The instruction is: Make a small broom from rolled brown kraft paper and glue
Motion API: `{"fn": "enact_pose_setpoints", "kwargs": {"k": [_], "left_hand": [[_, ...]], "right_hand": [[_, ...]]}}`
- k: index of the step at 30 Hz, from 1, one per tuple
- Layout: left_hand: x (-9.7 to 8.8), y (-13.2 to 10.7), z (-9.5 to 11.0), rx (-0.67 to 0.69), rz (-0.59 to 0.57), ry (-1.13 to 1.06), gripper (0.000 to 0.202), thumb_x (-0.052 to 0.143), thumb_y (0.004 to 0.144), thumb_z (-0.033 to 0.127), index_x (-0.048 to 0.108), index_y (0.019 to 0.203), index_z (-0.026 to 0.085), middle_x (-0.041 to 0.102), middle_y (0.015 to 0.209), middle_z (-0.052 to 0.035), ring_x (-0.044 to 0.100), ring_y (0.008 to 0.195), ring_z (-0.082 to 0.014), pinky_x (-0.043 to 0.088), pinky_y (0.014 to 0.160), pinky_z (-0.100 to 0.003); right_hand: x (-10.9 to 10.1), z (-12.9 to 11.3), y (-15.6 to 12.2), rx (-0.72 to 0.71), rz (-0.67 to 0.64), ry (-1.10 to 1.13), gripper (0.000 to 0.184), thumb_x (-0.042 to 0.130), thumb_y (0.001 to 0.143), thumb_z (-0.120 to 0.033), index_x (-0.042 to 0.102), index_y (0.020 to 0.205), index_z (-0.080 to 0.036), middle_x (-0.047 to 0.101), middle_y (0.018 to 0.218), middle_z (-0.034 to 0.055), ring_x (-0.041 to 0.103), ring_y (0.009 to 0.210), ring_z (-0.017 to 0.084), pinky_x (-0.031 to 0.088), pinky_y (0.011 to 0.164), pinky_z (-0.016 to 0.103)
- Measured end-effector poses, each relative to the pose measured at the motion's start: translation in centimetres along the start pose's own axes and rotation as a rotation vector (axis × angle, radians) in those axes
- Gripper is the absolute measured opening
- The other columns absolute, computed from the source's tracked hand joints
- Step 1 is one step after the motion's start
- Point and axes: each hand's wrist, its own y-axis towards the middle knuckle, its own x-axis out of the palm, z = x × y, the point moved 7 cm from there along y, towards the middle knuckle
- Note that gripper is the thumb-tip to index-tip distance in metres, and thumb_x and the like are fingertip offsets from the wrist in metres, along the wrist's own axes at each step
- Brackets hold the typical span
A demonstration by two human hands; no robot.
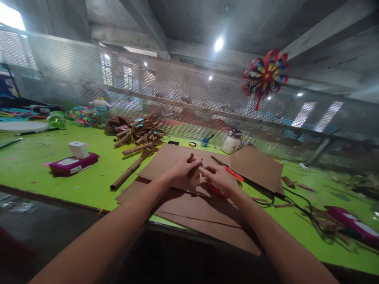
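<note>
At far left of the green surface (44, 185) sits a purple pack (72, 165) w/ a white box (78, 150) on top, then rolled brown tubes (130, 170) lying beside the brown paper sheets (189, 213). Over the sheets, approx. mid-frame, the left hand (182, 169) has its grip pinched on a small brown paper piece (194, 178); the right hand (217, 178) pinches the same piece from the other side, w/ a slim red tool (234, 174) just beside it. Further right stand a white jar (231, 142) and, higher up on the mesh wall, a paper pinwheel (266, 75).
</note>
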Motion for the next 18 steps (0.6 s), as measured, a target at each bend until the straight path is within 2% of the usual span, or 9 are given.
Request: {"fn": "enact_pose_setpoints", "kwargs": {"k": [5,8,11,14,18], "left_hand": [[1.6,-0.3,0.0,-0.024,-0.136,-0.048,0.027,0.060,0.068,0.039,0.059,0.071,0.012,0.059,0.064,-0.0021,0.051,0.056,-0.0105,0.041,0.056,-0.023],[1.3,-0.3,0.5,0.013,-0.119,0.087,0.024,0.058,0.069,0.036,0.059,0.069,0.012,0.054,0.058,0.0005,0.047,0.052,-0.0086,0.037,0.050,-0.019],[0.9,0.0,0.7,0.068,-0.083,0.190,0.023,0.058,0.069,0.034,0.057,0.064,0.012,0.050,0.053,0.0017,0.045,0.048,-0.0081,0.036,0.045,-0.019],[1.1,0.2,0.1,0.056,-0.119,0.218,0.024,0.055,0.070,0.035,0.057,0.068,0.011,0.052,0.056,-0.0005,0.048,0.047,-0.0105,0.041,0.044,-0.022],[1.1,0.2,-0.3,0.090,-0.110,0.332,0.022,0.049,0.072,0.032,0.060,0.073,0.013,0.057,0.063,-0.0028,0.051,0.050,-0.0122,0.041,0.045,-0.023]], "right_hand": [[1.2,1.7,0.0,0.121,0.026,0.278,0.027,0.063,0.064,-0.039,0.059,0.068,-0.013,0.056,0.058,-0.0002,0.047,0.051,0.010,0.037,0.050,0.022],[1.0,2.0,0.2,0.121,0.016,0.449,0.026,0.064,0.063,-0.037,0.056,0.064,-0.013,0.051,0.053,-0.0029,0.043,0.046,0.007,0.034,0.048,0.021],[0.4,2.0,0.4,0.114,0.028,0.490,0.028,0.065,0.062,-0.039,0.055,0.064,-0.013,0.051,0.053,-0.0032,0.043,0.046,0.007,0.034,0.048,0.020],[0.3,2.1,0.5,0.129,0.034,0.490,0.031,0.066,0.061,-0.041,0.055,0.065,-0.013,0.052,0.054,-0.0028,0.044,0.047,0.007,0.034,0.048,0.021],[0.2,2.8,0.6,0.161,0.057,0.506,0.031,0.068,0.059,-0.040,0.054,0.065,-0.013,0.052,0.054,-0.0033,0.044,0.046,0.007,0.034,0.048,0.021]]}}
